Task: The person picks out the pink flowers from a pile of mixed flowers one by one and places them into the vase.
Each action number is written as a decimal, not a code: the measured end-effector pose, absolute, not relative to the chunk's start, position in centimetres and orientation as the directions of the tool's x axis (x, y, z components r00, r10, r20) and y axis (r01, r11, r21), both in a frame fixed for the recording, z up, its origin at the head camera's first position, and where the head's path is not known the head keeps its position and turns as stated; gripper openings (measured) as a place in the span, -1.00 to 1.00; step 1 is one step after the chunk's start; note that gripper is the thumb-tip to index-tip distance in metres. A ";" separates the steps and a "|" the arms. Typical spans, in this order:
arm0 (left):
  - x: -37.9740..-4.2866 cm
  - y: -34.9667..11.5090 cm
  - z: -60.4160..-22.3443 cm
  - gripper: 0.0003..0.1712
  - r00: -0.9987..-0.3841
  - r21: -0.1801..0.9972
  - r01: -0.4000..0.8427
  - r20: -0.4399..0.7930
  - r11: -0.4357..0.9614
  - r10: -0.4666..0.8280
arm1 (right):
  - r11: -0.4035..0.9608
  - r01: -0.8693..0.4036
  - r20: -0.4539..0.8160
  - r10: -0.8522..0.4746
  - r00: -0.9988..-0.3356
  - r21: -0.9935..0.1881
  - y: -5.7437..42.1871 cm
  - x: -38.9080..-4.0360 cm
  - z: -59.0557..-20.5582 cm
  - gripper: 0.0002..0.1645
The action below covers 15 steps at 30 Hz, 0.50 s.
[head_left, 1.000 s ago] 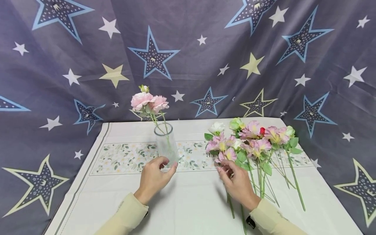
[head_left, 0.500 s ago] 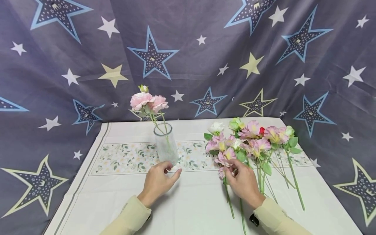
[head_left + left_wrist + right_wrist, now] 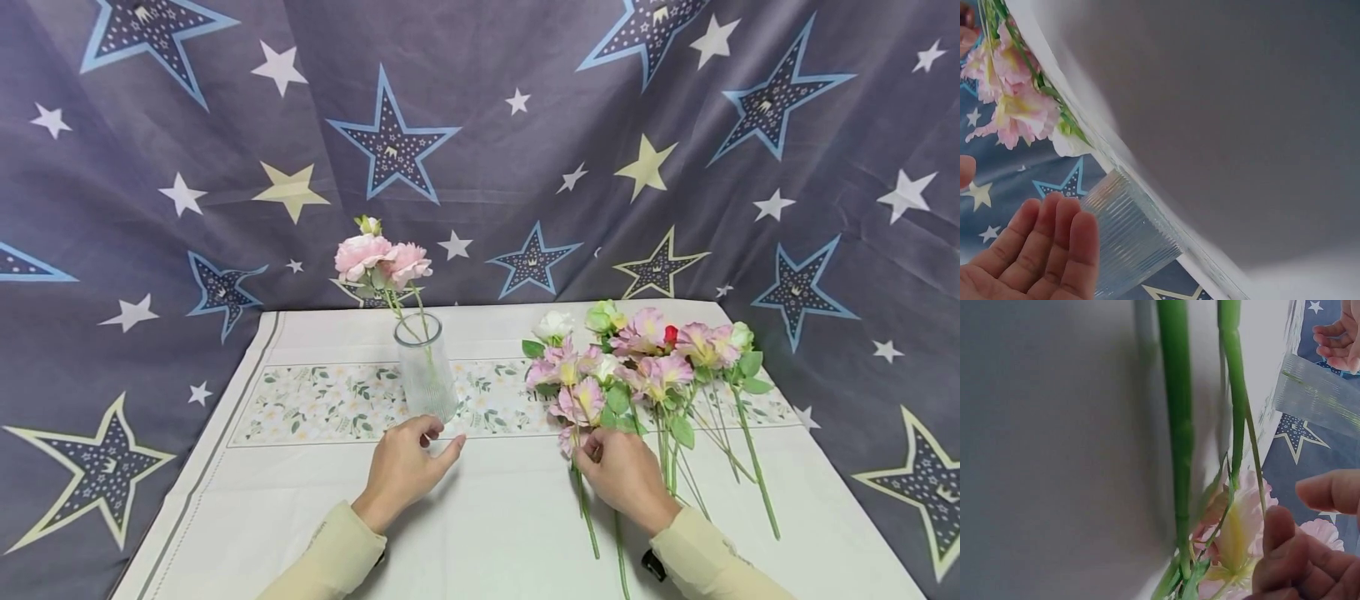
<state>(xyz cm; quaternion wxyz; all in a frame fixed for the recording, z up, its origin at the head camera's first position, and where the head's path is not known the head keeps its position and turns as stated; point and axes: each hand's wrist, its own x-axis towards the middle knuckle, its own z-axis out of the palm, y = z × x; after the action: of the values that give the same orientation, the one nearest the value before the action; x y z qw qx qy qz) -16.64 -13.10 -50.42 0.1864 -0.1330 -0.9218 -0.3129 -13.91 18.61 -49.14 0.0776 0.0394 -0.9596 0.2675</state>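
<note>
Since the frame half a second earlier, the right hand (image 3: 626,473), right of lower centre in the head view, had dipped slightly and drawn its fingers in, so more of the lilac-pink flowers (image 3: 580,402) showed above it. The left hand (image 3: 405,467), at lower centre-left, had hardly moved; against one second earlier it sat a little lower and further right. The glass vase (image 3: 429,379) stayed upright at centre-left.

There were two hands. The left was relaxed and wide, thumb apart from the four fingers, just in front of the vase and holding nothing. The right was narrow and curled, a fingertip meeting one thin stem (image 3: 1255,447) in the right wrist view; whether it pinched the stem I could not tell. Two thick green stems (image 3: 1177,425) ran beside it.

The one vase held two pink blooms (image 3: 362,255) and one bud (image 3: 368,225). At centre-right lay two white blooms (image 3: 553,326), two pale green ones (image 3: 602,317), one red bloom (image 3: 671,335) and the lilac-pink flowers, too overlapped to count. One floral panel (image 3: 322,400) crossed the white cloth (image 3: 480,517).
</note>
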 end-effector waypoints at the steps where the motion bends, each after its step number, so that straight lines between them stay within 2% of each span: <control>1: -16.6 -13.1 -50.4 -0.66 -0.896 0.527 0.362 0.426 0.769 0.129 | 0.856 -0.113 0.162 -0.035 -0.986 -0.505 18.6 -13.9 -49.2 -0.68; 15: -16.4 -13.0 -49.7 -0.66 -0.889 0.511 0.372 0.437 0.775 0.139 | 0.865 -0.137 0.160 -0.067 -0.985 -0.482 18.2 -14.0 -49.8 -0.57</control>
<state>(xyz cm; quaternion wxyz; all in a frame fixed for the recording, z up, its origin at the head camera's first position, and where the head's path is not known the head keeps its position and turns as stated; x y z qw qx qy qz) -16.38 -13.05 -49.75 0.1909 -0.1384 -0.9225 -0.3055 -14.00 18.18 -49.80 0.0692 0.0531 -0.9633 0.2539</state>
